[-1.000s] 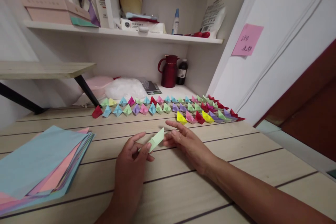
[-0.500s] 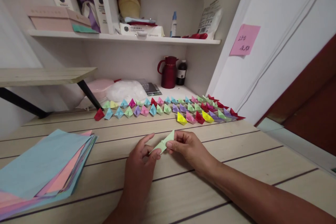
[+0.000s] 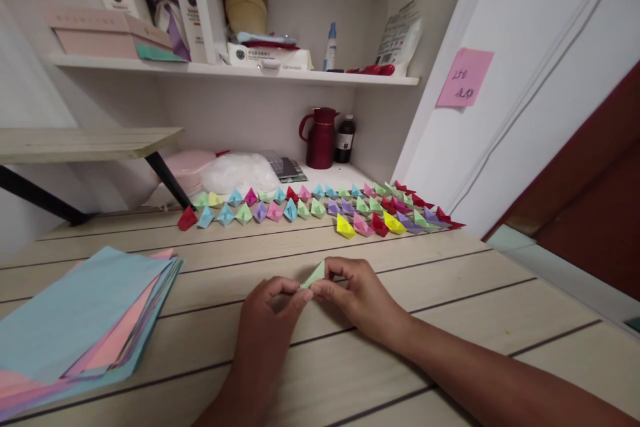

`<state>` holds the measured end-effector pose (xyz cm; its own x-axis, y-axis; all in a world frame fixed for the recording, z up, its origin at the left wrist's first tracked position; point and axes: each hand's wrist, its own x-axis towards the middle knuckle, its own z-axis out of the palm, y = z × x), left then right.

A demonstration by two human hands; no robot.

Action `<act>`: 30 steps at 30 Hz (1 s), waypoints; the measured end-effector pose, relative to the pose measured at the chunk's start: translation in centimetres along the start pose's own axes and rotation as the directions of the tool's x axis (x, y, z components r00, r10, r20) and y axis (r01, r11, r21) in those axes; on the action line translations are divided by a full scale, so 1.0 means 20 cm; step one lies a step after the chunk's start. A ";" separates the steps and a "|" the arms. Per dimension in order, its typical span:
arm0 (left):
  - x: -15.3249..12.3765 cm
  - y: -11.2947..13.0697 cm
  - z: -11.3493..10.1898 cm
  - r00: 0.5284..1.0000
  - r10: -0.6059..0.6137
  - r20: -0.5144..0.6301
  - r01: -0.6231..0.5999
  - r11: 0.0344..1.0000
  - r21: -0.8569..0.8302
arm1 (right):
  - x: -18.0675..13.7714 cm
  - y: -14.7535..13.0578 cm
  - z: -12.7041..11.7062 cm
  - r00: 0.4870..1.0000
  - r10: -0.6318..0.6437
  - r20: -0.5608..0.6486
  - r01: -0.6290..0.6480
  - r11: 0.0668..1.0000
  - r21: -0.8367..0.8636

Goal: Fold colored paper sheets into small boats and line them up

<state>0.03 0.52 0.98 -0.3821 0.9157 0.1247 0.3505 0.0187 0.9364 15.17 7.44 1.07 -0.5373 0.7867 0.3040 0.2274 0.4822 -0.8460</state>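
Observation:
A light green folded piece of paper (image 3: pixel 314 275) is held a little above the table, between my two hands. The thumb and forefinger of my left hand (image 3: pixel 267 313) pinch its lower left end. My right hand (image 3: pixel 357 293) grips its right side, thumb in front and fingers behind. Part of the paper is hidden by the fingers. Beyond my hands stand rows of small folded paper boats in many colours, among them a yellow boat (image 3: pixel 345 226) and a dark red boat (image 3: pixel 379 225).
A stack of coloured paper sheets (image 3: pixel 75 313) lies at the left on the slatted wooden table (image 3: pixel 460 287). Behind the boats stand a dark red jug (image 3: pixel 321 140) and a dark bottle (image 3: pixel 345 139). A small raised shelf (image 3: pixel 90 145) with black legs is at the left.
The green paper has turned and shows a smaller part. My left forefinger has come down from being raised and now pinches the paper with the thumb. Both hands are closer together.

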 end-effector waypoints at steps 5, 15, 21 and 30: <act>-0.01 0.02 0.00 0.992 -0.021 0.125 0.045 0.981 -0.191 | 0.00 -0.01 -0.01 0.991 0.060 0.116 -0.082 0.977 0.195; -0.03 0.05 0.02 0.968 -0.121 0.222 0.208 0.880 -0.427 | 0.00 -0.02 0.01 0.977 0.155 0.144 -0.202 0.884 0.422; -0.03 0.09 0.00 0.985 -0.126 0.120 0.172 0.814 -0.555 | 0.00 -0.02 0.03 0.987 0.085 0.139 -0.139 0.885 0.445; -0.05 0.08 0.01 0.977 -0.155 0.148 0.212 0.809 -0.549 | -0.03 -0.04 0.06 0.982 -0.035 0.184 -0.009 0.973 0.231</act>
<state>1.05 -0.23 2.26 -0.3009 0.9509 -0.0720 -0.2665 -0.0113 0.9638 14.41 6.09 1.13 -0.6848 0.6853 0.2478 0.0383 0.3735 -0.9269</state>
